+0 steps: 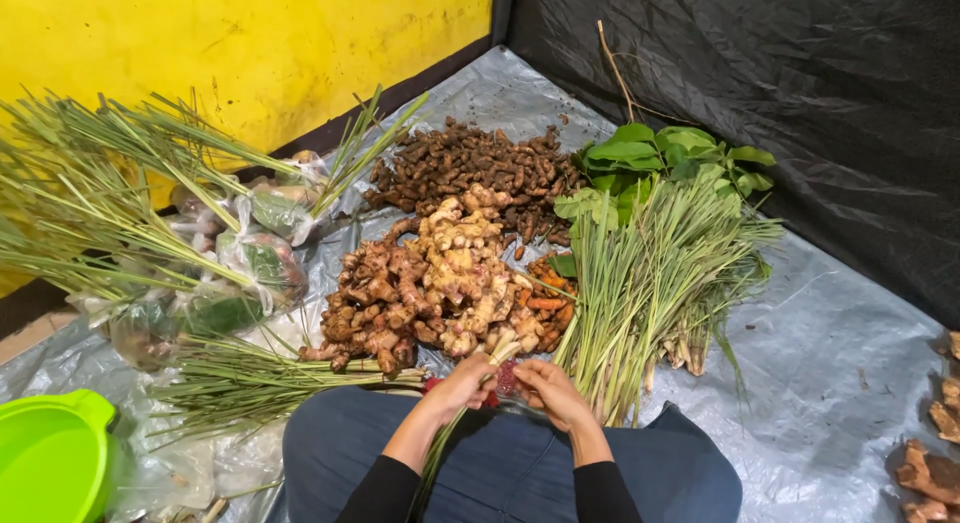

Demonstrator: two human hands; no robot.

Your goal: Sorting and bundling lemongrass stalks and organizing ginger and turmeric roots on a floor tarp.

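Dark denim knees frame the nearest part of the scene, where a person sits on a grey plastic floor sheet (840, 383) with both black-sleeved arms reaching forward. The left hand (462, 385) is closed around a small bunch of lemongrass stalks (497, 348), its grip pinching the pale butt ends while the green blades trail back across the lap. The right hand (553, 391) sits just beside it, fingers curled and pressed onto something red, seemingly a band or tie (506, 379), held against the same stalks; exactly how it wraps cannot be made out.

Judging from this hold, the binding would go best with the butt ends kept level, the left grip firm enough to stop stalks sliding, and the red tie drawn snug just above the thick bases rather than over the loose leaves.

To the left lie more lemongrass (250, 383), a bright green plastic basin (50, 453) and knotted clear bags of produce (255, 258). To the right stands a larger sheaf of lemongrass (640, 283). Beyond the hands, a heap of ginger (440, 283) touches a small cluster of orange turmeric (548, 301). Farther back are a mound of dark small rhizomes (470, 163) and broad green leaves (660, 153), against a yellow wall (250, 43) and black sheeting (800, 83).
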